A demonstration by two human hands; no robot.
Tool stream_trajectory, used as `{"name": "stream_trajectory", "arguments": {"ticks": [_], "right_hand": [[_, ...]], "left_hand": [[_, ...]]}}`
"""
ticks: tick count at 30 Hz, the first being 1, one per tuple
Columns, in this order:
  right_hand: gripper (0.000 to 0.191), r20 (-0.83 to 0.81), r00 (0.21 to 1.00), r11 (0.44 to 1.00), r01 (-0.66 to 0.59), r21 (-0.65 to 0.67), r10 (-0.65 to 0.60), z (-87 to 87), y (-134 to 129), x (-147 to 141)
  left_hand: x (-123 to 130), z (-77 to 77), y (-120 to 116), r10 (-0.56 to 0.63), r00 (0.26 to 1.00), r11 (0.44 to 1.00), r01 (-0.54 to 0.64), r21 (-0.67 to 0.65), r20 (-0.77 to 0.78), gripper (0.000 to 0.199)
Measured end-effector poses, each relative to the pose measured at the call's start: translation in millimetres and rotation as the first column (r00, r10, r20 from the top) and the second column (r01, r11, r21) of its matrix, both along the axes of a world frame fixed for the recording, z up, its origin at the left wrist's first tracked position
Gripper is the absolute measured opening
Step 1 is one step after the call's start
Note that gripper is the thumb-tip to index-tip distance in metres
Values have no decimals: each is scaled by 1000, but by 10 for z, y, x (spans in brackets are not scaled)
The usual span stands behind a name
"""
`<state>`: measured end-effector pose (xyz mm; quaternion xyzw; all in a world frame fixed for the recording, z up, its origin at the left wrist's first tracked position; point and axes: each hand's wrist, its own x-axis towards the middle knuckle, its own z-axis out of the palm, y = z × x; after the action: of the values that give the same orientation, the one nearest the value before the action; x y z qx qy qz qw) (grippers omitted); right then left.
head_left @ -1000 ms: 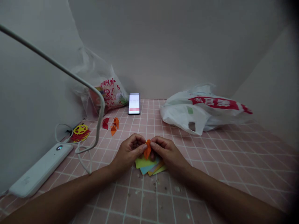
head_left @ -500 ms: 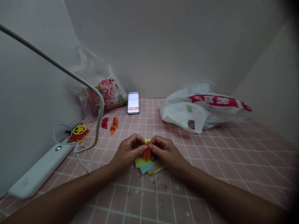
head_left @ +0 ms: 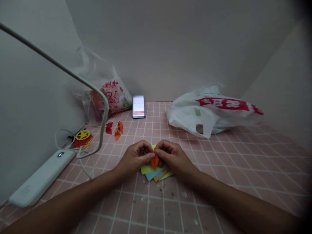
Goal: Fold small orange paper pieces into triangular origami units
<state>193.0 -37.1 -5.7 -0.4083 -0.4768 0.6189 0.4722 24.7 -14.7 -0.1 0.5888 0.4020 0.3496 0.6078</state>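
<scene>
Between my two hands is a small folded piece of orange paper point(head_left: 155, 162), its pointed end hanging down. My left hand point(head_left: 139, 155) pinches its left side between thumb and curled fingers. From the other side my right hand point(head_left: 172, 155) grips its upper part the same way. Beneath them, fanned out on the table, lie several sheets of coloured paper point(head_left: 151, 175) in yellow, blue and orange. The hands hide part of these sheets and the top of the folded piece.
Folded orange paper pieces point(head_left: 117, 135) and a red one point(head_left: 109, 128) lie to the left. Beyond stand a lit phone point(head_left: 138, 107) and a filled plastic bag point(head_left: 114, 97). A white plastic bag point(head_left: 192, 118) is at right. A white power strip point(head_left: 41, 178), cable point(head_left: 106, 110) and yellow-red cutouts point(head_left: 83, 138) sit left.
The orange paper has turned slightly in my fingers, its lower point shifting a little right and showing a broader face. Both hands stay nearly in place.
</scene>
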Motion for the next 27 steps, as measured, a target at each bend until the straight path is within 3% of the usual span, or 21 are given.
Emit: {"name": "stream_trajectory", "arguments": {"ticks": [15, 23, 27], "right_hand": [[23, -117, 990, 996, -82, -26, 79, -32, 6, 32], [22, 32, 999, 1000, -22, 0, 22, -2, 0, 26], [25, 42, 998, 998, -57, 20, 57, 3, -9, 22]], "left_hand": [[-6, 32, 16, 24, 998, 993, -18, -117, 52, 31], [-6, 27, 21, -8, 1000, 990, 7, -143, -3, 33], [1, 28, 19, 5, 999, 991, -13, -134, -54, 32]]}}
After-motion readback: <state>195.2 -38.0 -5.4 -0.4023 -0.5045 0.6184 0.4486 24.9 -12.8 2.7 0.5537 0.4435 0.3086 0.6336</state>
